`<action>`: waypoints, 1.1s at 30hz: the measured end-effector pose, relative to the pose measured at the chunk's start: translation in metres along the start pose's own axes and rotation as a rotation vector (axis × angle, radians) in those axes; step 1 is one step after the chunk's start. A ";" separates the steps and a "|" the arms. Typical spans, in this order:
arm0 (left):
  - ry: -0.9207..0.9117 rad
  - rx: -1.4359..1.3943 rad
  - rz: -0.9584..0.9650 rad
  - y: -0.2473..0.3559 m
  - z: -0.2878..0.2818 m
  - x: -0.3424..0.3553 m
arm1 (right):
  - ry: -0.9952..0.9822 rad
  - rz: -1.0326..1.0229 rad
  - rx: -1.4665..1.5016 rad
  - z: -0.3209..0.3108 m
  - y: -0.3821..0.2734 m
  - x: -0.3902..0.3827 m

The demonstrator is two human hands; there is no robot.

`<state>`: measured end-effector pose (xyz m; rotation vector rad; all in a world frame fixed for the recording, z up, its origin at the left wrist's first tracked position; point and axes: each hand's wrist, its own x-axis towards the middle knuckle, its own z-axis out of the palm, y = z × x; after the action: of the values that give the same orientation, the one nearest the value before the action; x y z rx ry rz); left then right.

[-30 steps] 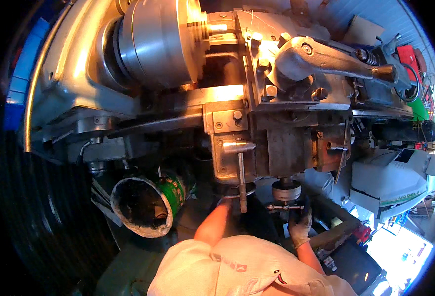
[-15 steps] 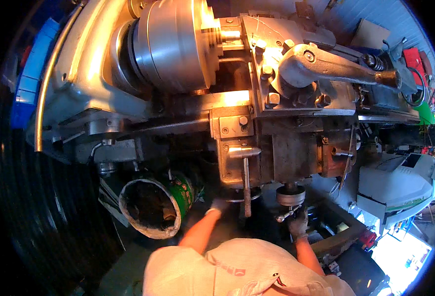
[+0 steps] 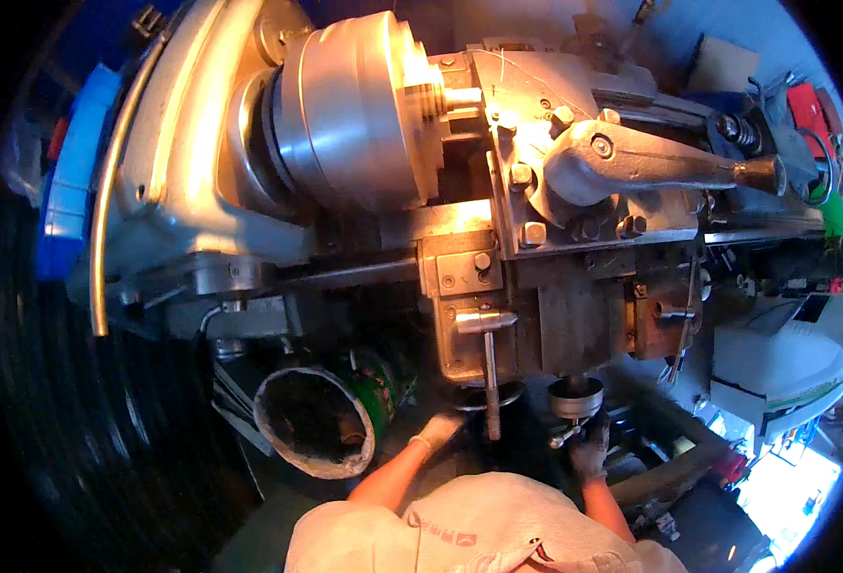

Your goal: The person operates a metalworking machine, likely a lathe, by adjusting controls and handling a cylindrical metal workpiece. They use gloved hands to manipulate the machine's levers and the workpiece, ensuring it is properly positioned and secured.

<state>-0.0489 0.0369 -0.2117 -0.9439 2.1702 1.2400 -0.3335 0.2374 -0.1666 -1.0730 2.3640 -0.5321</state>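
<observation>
A metal lathe fills the view, with its large steel chuck at upper left and the tool post with its thick clamp lever to the right. Below the carriage, my gloved left hand reaches the left side of a dark handwheel; its fingers are lost in shadow. My right hand, in a grey glove, is closed at the small crank handle under the round dial collar. Between the hands hangs a steel lever. A short bright round piece sticks out from the chuck jaws, which look smeared.
A green drum with a pale rim stands left of my left arm. An open metal frame lies beside my right arm. Farther right are a pale machine housing and a bright patch. Dark corrugated sheeting lines the left.
The whole view has shifted, so the lathe sits slightly lower and farther right. Both hands stay at about the same places on the machine.
</observation>
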 end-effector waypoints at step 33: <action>-0.125 -0.596 -0.013 -0.107 0.037 0.065 | 0.036 0.102 -0.011 0.017 -0.030 -0.004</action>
<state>-0.0087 0.0097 -0.3330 -1.0597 1.7148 1.9353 -0.3038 0.2194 -0.1630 -0.9498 2.4405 -0.5056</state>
